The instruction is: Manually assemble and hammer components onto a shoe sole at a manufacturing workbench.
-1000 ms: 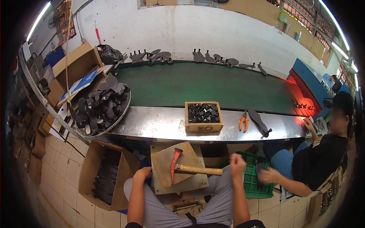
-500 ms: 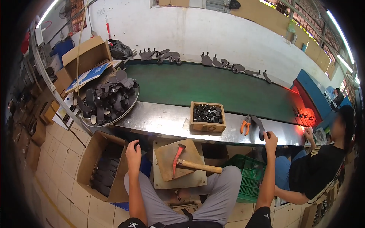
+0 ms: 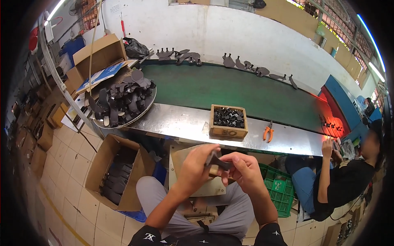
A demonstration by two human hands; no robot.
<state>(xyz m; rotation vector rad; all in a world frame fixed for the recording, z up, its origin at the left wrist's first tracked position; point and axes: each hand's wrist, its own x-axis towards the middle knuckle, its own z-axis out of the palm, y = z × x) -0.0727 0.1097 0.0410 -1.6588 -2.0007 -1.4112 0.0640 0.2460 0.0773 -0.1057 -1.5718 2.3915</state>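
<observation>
In front of my lap, both hands grip a dark grey shoe insole. My left hand is closed on one end, and my right hand pinches the other end between thumb and fingers. Below them is a pale work plate at my knees. A bit of the hammer's wooden handle shows between the hands; its head is hidden behind them. Beyond the hands, a wooden box of small black and shiny pieces stands on the metal ledge, with orange-handled pliers to its right.
A wire basket heaped with dark insoles stands at left. More insoles lie in a cardboard box on the floor. A green conveyor belt runs behind the ledge. Right of my knee are a green crate and a seated co-worker.
My right hand has brought the insole from the ledge, by the pliers, back to in front of my lap. My left hand has moved right and taken hold of it too.
</observation>
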